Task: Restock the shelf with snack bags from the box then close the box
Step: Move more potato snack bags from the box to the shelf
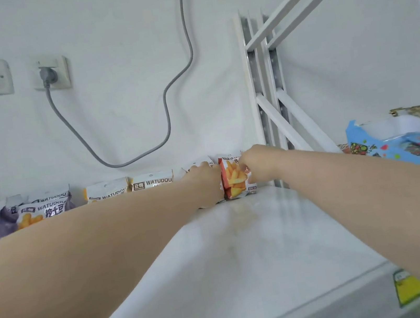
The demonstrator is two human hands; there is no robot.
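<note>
Your left hand (204, 180) and right hand (258, 166) are both at the back of the white shelf (256, 234), each with its grip closed on the red snack bag (235, 179), standing it upright against the wall at the right end of the row. To its left, the other snack bags (152, 183) already line the back edge, so restocking looks well along. Much of the shelf front lies bare. The box is out of view, so how many bags remain cannot be told; closing it looks still to do.
</note>
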